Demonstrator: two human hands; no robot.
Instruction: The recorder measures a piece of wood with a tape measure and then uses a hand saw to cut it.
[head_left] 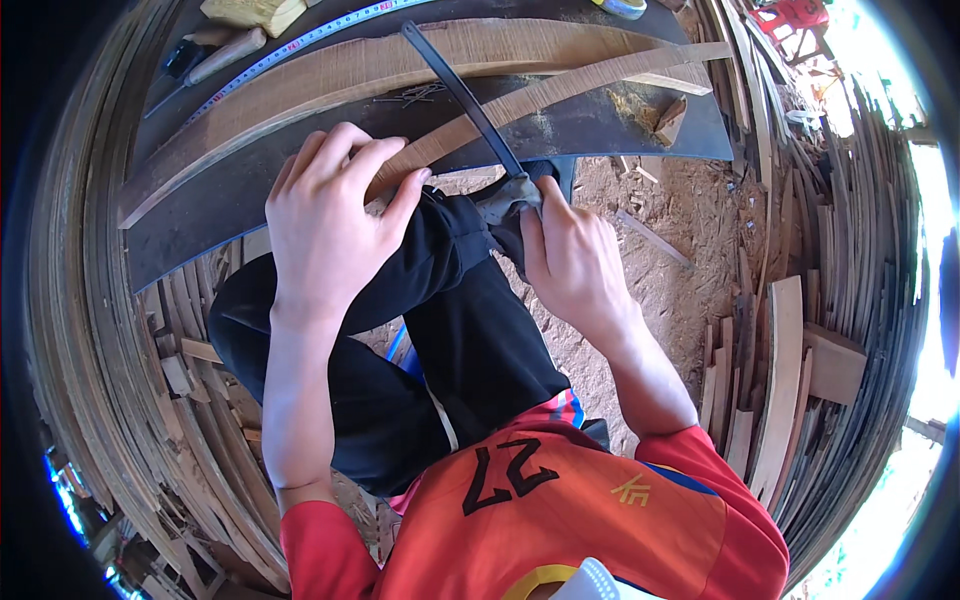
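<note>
My left hand [335, 205] is closed on the near left end of a thin, curved wooden strip [570, 85]. The thumb lies on the near side and the fingers on the far side. The strip slants up to the right, over a wider curved board [340, 72] on the bench. In my right hand [578, 250] is the grip of a long, narrow, dark file [460, 97], wrapped in grey material. Its blade lies across the strip to the right of my left hand, with the tip over the wider board.
The dark bench top [190, 235] holds a tape measure [300, 42], a few nails [412, 95], a wood offcut [671, 120] and sawdust. A wooden-handled tool [226, 56] lies at its far left. Stacked wooden strips [860, 230] stand on both sides. My bent legs are under the bench edge.
</note>
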